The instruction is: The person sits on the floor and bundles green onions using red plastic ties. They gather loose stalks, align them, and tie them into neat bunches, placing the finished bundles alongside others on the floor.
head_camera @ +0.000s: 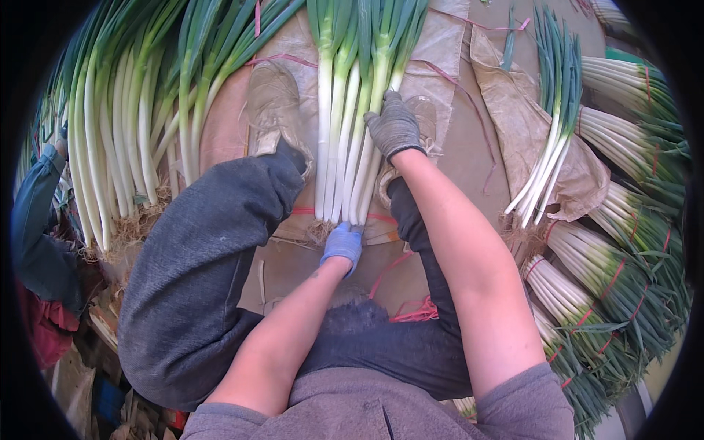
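Long Welsh onions (pixel 344 137) lie side by side between my feet, white shanks towards me and green leaves pointing away. My left hand (pixel 342 245), in a blue glove, grips the root end of the stalks on the right of this group. A tuft of roots (pixel 320 231) shows just left of it. Higher up, my right hand (pixel 395 125), in a grey glove, is closed around the right-hand stalks, its thumb on top. The fingers underneath are hidden. A pink tie strip (pixel 379 218) runs crosswise under the root ends.
Loose Welsh onions (pixel 118 137) are heaped on the left, beside another person's sleeve (pixel 38 181). A small loose group (pixel 550 132) lies on a brown sack (pixel 509 99) to the right. Tied bundles (pixel 588 253) line the right rim. Pink strips (pixel 418 309) lie between my legs.
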A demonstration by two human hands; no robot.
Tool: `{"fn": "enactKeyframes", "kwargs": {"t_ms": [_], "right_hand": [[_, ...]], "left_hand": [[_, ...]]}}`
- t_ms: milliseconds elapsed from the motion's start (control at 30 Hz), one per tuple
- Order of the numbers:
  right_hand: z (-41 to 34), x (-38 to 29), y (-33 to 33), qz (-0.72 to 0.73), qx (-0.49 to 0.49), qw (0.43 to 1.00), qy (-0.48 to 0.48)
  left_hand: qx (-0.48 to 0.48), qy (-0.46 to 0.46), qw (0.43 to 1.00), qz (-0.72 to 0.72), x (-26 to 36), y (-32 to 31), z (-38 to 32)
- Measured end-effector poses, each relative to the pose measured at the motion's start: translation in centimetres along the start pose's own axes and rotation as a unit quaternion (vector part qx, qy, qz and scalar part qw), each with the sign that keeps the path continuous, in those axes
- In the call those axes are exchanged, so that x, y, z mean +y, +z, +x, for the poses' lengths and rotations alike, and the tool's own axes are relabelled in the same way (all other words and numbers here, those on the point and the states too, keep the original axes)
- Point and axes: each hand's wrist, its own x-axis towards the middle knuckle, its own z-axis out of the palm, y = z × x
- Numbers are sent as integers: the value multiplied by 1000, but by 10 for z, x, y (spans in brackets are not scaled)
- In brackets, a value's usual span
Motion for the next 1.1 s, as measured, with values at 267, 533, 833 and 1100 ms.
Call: {"fn": "enactKeyframes", "kwargs": {"t_ms": [267,533,833,1100], "right_hand": [[4,14,-18,5,-2,1000,2],[-41,5,-183,54,27,996,-63],[-240,-62,-250,333,-92,931,-120],[-241,-63,-216,247,-144,955,-73]], "left_hand": [[-50,-32,963,263,57,-27,-38],[-16,335,927,169,192,-77,-245],[384,436,805,-125,136,-415,-277],[560,137,775,258,71,-483,-194]]}}
